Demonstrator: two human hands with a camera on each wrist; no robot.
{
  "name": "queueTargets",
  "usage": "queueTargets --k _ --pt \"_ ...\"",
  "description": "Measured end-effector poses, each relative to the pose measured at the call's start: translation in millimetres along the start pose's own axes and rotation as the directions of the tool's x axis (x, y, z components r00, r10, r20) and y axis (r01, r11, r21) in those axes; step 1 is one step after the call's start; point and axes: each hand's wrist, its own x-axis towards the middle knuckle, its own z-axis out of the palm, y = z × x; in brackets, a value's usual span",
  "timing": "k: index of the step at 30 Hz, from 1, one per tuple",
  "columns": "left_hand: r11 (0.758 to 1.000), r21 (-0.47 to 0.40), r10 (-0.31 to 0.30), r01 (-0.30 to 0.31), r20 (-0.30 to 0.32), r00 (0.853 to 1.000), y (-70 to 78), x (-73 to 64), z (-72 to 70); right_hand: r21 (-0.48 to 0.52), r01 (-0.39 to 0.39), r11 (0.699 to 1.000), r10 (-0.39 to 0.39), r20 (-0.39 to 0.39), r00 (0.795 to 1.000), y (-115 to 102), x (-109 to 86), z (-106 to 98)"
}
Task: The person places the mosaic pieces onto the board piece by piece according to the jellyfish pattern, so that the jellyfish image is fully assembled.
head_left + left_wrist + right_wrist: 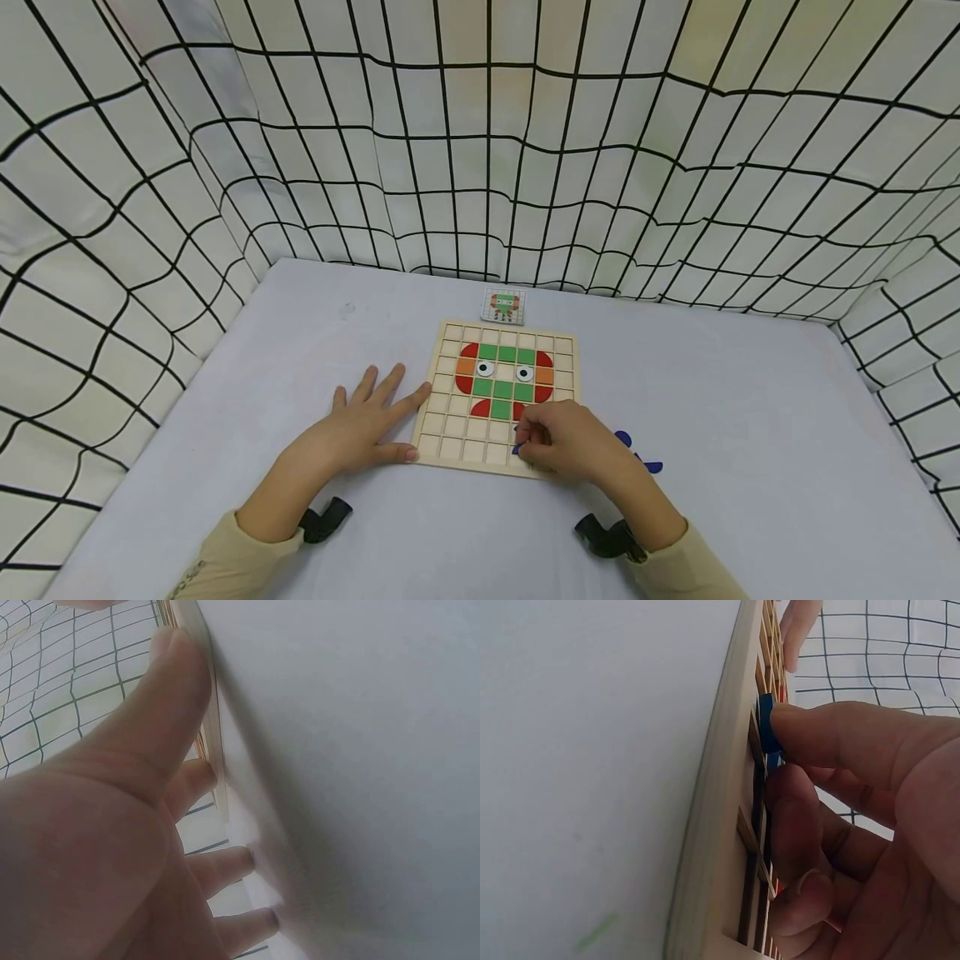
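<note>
A wooden grid board (453,427) lies on the white table. In it sit green square tiles (501,389), red rounded pieces (468,352), orange squares (544,376) and two round eye pieces (486,367). My left hand (356,433) is spread flat, its thumb and index fingertip at the board's left edge. Over the lower right cells, my right hand (566,442) pinches a blue piece (766,724) between thumb and finger, close against the grid. Another bit of blue (774,760) shows just beyond it, partly covered by the fingers.
Several loose blue pieces (654,467) lie right of the board, beside the right wrist. A small picture card (504,307) with a similar coloured figure sits behind the board. Black netting (487,133) over white sheets surrounds the table. Black devices (326,520) are worn at both wrists.
</note>
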Motion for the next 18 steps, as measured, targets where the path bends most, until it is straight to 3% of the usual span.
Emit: queueTargets --k 18 --pt "1.000 0.000 0.003 -0.003 0.001 1.000 1.1 -0.7 -1.0 -0.128 -0.022 0.992 0.015 -0.059 0.998 -6.7 -1.2 5.7"
